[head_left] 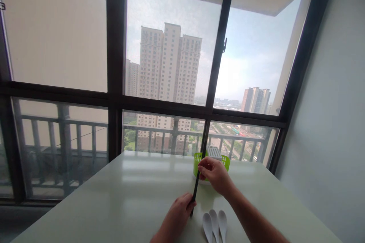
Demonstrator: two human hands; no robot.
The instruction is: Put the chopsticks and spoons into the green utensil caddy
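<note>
Black chopsticks [195, 187] slant upward between my two hands; whether it is one stick or a few held together I cannot tell. My left hand [177, 214] is closed round their lower part, just above the table. With thumb and fingers pinched, my right hand [214, 174] grips them higher up. Behind that hand stands a bright green utensil holder [197, 159] with a pale grey slotted part [213, 152], its front partly hidden by the hand. Three white spoons [214, 222] lie side by side near my forearms, bowls pointing away from me, handles cut off by the frame.
The glossy pale table [137, 193] reaches to the dark-framed window [115, 121]. Outside are a railing [159, 131] and tall buildings [171, 64]. A plain wall [327, 121] rises on the right.
</note>
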